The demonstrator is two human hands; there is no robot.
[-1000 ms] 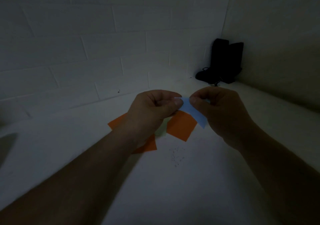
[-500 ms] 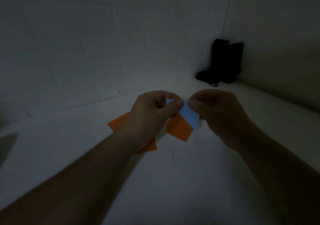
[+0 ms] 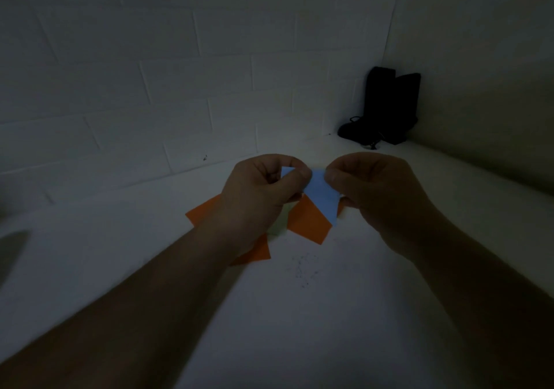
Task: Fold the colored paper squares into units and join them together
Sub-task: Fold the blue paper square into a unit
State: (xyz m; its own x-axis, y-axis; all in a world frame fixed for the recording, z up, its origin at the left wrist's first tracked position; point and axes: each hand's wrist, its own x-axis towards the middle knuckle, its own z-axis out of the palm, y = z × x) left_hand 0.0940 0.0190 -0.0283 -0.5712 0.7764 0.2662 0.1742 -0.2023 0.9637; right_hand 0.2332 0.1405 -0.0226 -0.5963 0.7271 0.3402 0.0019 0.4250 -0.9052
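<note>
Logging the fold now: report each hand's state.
Left hand: pinches the blue paper.
Right hand: pinches the same blue paper.

A pale worktop (image 3: 150, 268) runs into a corner formed by a painted block wall and a plain side wall. Orange paper squares (image 3: 308, 224) lie flat on it near the middle, overlapping loosely, with a sliver of pale green paper (image 3: 280, 227) showing between them. Just in front of them sits a scatter of small dark specks (image 3: 302, 268). Far back in the corner stands a black object (image 3: 386, 110), too dim to make out, well apart from the papers.
</note>
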